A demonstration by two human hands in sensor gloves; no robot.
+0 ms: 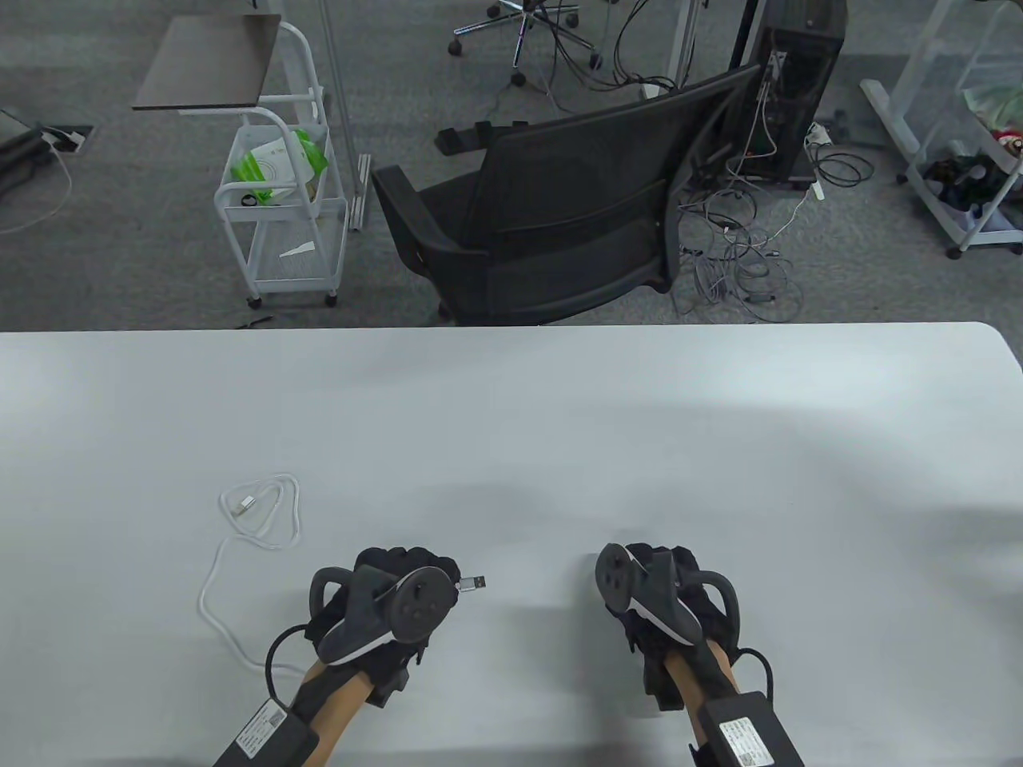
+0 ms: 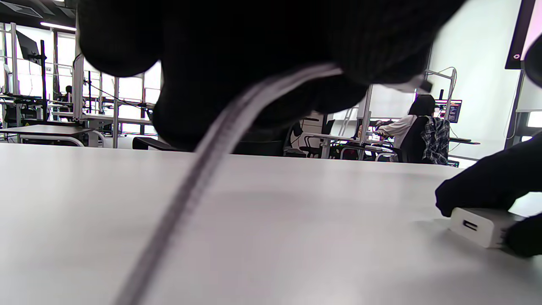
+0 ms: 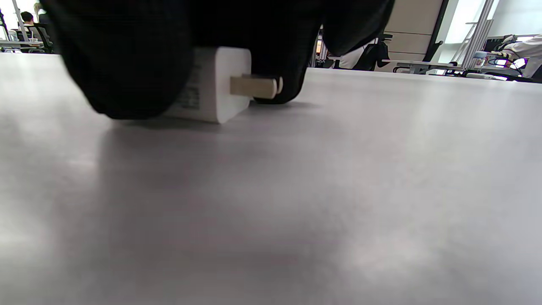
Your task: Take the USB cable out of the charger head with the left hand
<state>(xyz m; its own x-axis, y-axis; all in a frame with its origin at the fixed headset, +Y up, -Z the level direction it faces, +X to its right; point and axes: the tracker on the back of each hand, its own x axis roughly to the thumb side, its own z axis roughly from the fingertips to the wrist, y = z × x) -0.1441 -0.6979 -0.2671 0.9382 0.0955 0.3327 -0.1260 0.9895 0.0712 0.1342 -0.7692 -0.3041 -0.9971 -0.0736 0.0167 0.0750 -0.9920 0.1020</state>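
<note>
The white bench (image 1: 511,415) stands in an office, with a black mesh chair (image 1: 551,216) behind its far edge.

The left hand (image 1: 392,607) grips the USB cable (image 1: 240,559) near its metal plug (image 1: 473,583). The plug points toward the right hand (image 1: 659,595) and is clear of the port. The cable trails off to the left and ends in a loose coil on the bench.

The right hand holds the white charger head (image 2: 480,224) down on the bench. The fingers (image 2: 482,188) close over its top. The empty port faces the left hand; the prongs (image 3: 254,86) face away.

Judgement: separation appears complete. To finish well:
- Keep the charger head pinned flat.
- Move the plug straight away, along the port axis.
- Lay the cable down beside its coil, avoiding a snag under the wrist.
</note>
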